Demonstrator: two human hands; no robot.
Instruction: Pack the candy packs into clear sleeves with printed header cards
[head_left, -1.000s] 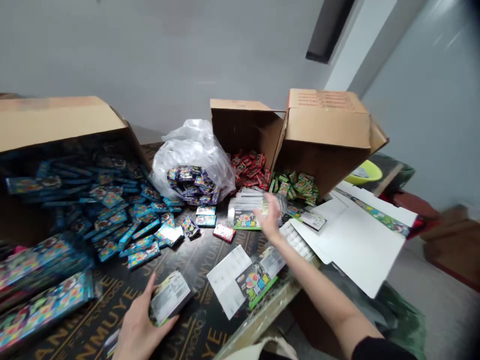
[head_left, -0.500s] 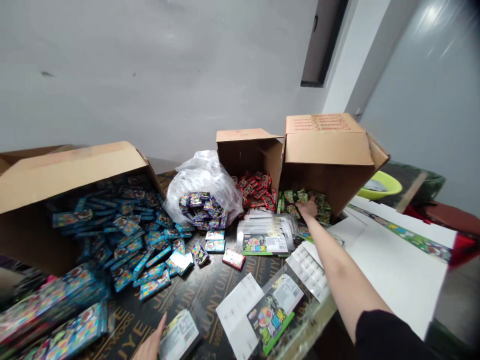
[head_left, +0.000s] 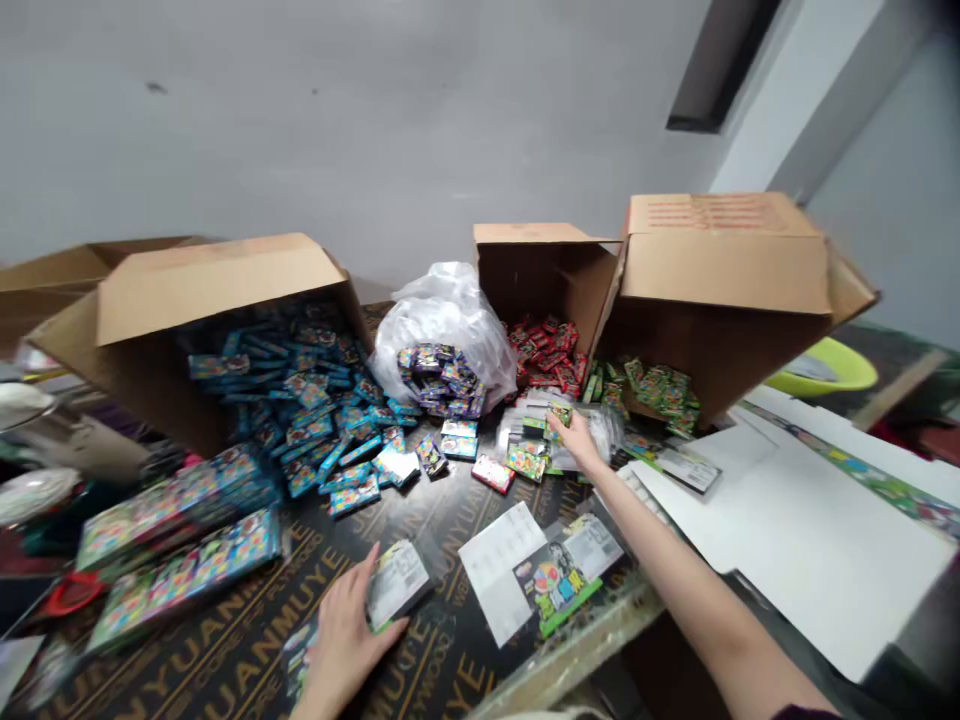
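flat dark carton [head_left: 397, 585]; white label up; held in left hand [head_left: 343, 640]; small green packet [head_left: 559, 414]; pinched in right hand [head_left: 576, 440]

A black plywood tabletop [head_left: 420, 640] carries repeating gold lettering. Bright blue packets [head_left: 300, 420] show multicoloured spots, purple-and-blue packets [head_left: 439, 380] lie against a clear plastic bag [head_left: 450, 320], and beside them sit glossy red packets [head_left: 544, 350] and green-and-yellow packets [head_left: 656, 392]. A plain brown cardboard carton [head_left: 720, 270] has red printing on top. A white card sheet [head_left: 825, 560] meets a multicoloured strip [head_left: 855, 470], near a lime-yellow basin [head_left: 825, 372]
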